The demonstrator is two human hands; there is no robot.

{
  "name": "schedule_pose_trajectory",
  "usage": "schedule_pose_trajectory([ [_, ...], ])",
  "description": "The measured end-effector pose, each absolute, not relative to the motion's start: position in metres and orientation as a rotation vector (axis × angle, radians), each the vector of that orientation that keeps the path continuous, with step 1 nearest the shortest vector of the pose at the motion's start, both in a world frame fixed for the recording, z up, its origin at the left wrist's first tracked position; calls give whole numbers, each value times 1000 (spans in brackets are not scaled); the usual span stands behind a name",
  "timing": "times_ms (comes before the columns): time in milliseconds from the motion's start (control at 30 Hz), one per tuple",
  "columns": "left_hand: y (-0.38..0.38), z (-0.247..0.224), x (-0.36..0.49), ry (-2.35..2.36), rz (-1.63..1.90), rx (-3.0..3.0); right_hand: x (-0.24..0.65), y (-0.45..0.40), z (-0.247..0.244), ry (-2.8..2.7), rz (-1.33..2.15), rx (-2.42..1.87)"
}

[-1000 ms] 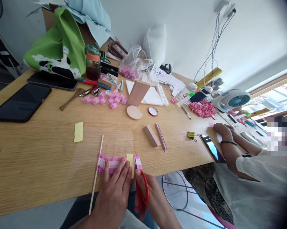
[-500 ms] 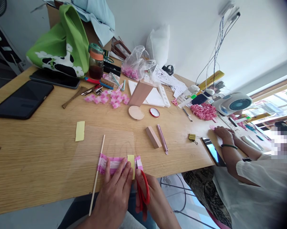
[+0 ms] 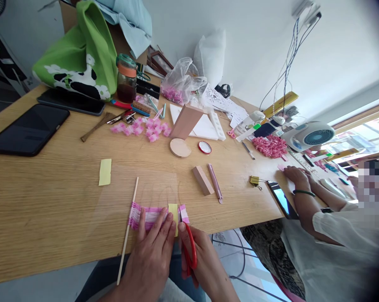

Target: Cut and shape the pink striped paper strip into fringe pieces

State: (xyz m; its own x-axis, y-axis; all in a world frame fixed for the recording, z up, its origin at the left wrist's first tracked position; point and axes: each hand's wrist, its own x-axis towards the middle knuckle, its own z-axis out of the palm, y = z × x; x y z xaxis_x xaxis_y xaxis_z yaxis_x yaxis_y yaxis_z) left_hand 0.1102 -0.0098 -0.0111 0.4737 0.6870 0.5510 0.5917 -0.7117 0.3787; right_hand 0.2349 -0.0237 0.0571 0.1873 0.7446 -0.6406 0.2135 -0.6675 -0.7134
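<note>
1. The stick [image 3: 128,231] crosses the strip's [image 3: 150,214] nine o'clock end, perhaps keeping that edge straight.
2. My left hand [image 3: 152,251] lies flat, open, likely steadying the strip at my seven o'clock.
3. My right hand [image 3: 205,254], four o'clock of it, grips scissors [image 3: 193,253] beside yellow paper [image 3: 173,209], perhaps a guide.
4. Two papers counting the spare [image 3: 105,172], one stick, one strip, one scissors.

We can read no word, brand or number with certainty: black markings on white paper [image 3: 216,99] at upper center stay illegible to us, and a dark, 7-like stroke marks the wooden tabletop [image 3: 50,218] at far left.
</note>
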Motion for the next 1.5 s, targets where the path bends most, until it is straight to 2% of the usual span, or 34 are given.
schedule_pose_trajectory([
  [433, -11, -12, 109, 1128, 1044, 2581, 237, -26, 51, -1011, 1431, -2021],
  [667, -11, -12, 111, 1129, 1111, 2549, 240, -29, 50, -1541, 934, -2131],
  [733, -11, -12, 111, 1136, 1098, 2556, 241, -29, 50, -1499, 981, -2159],
  [967, -11, -10, 111, 1170, 1026, 2594, 240, -27, 53, -933, 1538, -2000],
  [1500, -10, -11, 112, 1158, 1047, 2564, 238, -22, 56, -846, 1541, -1946],
])
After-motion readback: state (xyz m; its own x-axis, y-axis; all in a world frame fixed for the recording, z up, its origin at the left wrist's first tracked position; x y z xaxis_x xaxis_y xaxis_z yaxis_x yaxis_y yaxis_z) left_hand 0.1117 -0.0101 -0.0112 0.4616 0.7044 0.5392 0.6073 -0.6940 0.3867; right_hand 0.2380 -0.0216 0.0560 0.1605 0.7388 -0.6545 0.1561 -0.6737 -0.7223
